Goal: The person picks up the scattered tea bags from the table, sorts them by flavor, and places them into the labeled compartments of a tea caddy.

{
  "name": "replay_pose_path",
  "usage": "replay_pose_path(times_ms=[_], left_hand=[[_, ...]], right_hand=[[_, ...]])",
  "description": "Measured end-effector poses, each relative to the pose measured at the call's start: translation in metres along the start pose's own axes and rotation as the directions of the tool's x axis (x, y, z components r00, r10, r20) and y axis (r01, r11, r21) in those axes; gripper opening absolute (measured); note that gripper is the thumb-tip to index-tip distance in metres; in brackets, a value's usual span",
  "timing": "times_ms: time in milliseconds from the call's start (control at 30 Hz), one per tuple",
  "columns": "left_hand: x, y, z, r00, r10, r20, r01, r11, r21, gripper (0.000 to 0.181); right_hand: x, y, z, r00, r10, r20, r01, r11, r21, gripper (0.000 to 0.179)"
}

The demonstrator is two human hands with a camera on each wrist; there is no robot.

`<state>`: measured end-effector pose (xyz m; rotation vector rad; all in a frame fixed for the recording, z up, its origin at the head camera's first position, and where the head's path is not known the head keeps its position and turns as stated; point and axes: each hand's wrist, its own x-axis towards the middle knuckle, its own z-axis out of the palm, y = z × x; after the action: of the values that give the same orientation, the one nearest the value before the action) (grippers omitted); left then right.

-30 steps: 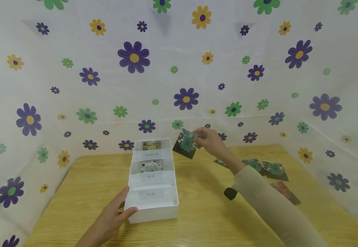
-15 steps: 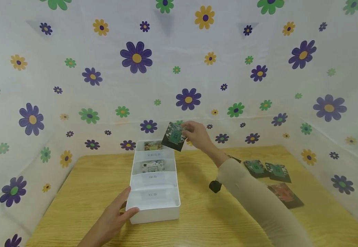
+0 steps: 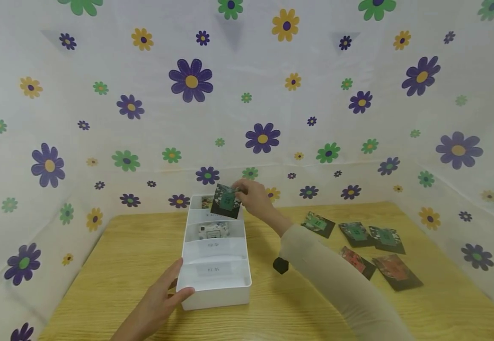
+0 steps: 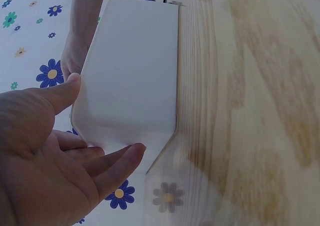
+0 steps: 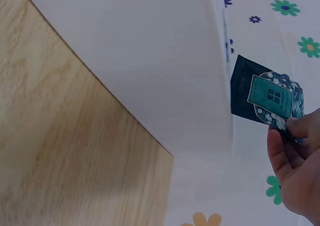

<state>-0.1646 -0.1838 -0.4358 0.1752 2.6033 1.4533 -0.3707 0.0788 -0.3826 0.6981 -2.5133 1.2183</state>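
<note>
A white divided box (image 3: 216, 298) stands on the table, its compartments in a row with labelled dividers. My left hand (image 3: 155, 298) holds its near left corner, thumb at the front and fingers along the side wall (image 4: 130, 61). Above the far compartment, my right hand (image 3: 253, 198) pinches a dark green tea sachet (image 3: 223, 211) by its edge. The sachet (image 5: 270, 93) hangs tilted beside the box wall in the right wrist view. Another sachet (image 3: 207, 202) in the far compartment is partly hidden behind it. A pale sachet (image 3: 213, 230) lies in the middle compartment.
Right of the box, green-labelled sachets (image 3: 318, 224) and red-labelled sachets (image 3: 397, 272) lie on the wooden table (image 3: 306, 312). A flowered cloth (image 3: 145, 94) surrounds the table at the back and sides. A small black object (image 3: 280, 265) moves with the right wrist.
My right hand has carried the sachet leftward from beside the box to over its far compartment. More sachets on the table show from behind the sleeve. My left hand stays on the box.
</note>
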Motion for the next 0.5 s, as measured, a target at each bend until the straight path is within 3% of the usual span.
replay_pose_path(times_ms=[500], left_hand=[[0.002, -0.002, 0.001, 1.000, -0.022, -0.005, 0.022, 0.999, 0.027, 0.087]], right_hand=[[-0.003, 0.003, 0.036, 0.988, -0.042, 0.147, 0.051, 0.997, -0.057, 0.023]])
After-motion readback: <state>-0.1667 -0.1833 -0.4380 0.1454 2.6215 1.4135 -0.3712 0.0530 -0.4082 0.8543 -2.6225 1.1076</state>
